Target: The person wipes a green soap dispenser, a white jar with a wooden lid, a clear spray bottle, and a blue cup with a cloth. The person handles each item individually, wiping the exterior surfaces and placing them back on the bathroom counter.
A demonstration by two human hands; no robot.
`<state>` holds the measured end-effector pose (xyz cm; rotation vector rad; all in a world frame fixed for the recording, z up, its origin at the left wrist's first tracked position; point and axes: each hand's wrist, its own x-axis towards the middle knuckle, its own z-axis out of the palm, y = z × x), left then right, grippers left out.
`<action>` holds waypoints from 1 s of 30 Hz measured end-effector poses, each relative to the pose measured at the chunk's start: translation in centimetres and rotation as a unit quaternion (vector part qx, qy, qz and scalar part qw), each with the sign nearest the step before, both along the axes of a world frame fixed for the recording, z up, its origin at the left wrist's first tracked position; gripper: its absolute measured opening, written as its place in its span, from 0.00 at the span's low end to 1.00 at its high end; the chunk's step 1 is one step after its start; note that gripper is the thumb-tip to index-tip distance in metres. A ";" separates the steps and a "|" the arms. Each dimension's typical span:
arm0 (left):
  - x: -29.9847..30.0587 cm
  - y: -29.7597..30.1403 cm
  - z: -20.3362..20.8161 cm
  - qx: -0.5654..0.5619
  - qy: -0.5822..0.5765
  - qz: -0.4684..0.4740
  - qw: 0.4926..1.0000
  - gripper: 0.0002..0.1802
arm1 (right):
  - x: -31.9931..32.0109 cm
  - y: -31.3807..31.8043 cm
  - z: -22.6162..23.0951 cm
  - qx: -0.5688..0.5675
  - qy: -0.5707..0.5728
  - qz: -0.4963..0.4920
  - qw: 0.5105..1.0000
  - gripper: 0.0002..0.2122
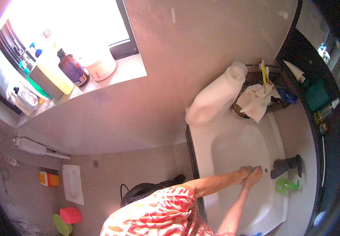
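My left hand (243, 174) and my right hand (253, 177) meet over the white washbasin (233, 145), close to the dark tap (284, 166). Their fingers are closed against each other. Between them shows a small greyish patch, too small to name. Just past the tap, a green see-through pump bottle (283, 185) stands on the basin's rim. No water stream can be made out.
A large white jug (217, 94) stands at the basin's corner beside a dark basket (252, 70) with toothbrushes and crumpled tissue (256, 101). Several bottles, one brown (73, 67), line the window sill. A squat toilet (72, 184) and red bucket (71, 215) are at the left.
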<state>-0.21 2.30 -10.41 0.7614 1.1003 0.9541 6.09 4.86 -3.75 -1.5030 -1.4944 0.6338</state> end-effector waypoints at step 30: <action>-1.9 2.6 6.7 -0.191 -0.265 0.104 0.939 0.19 | 5.8 -0.1 -0.4 -0.137 0.288 -0.085 0.944 0.12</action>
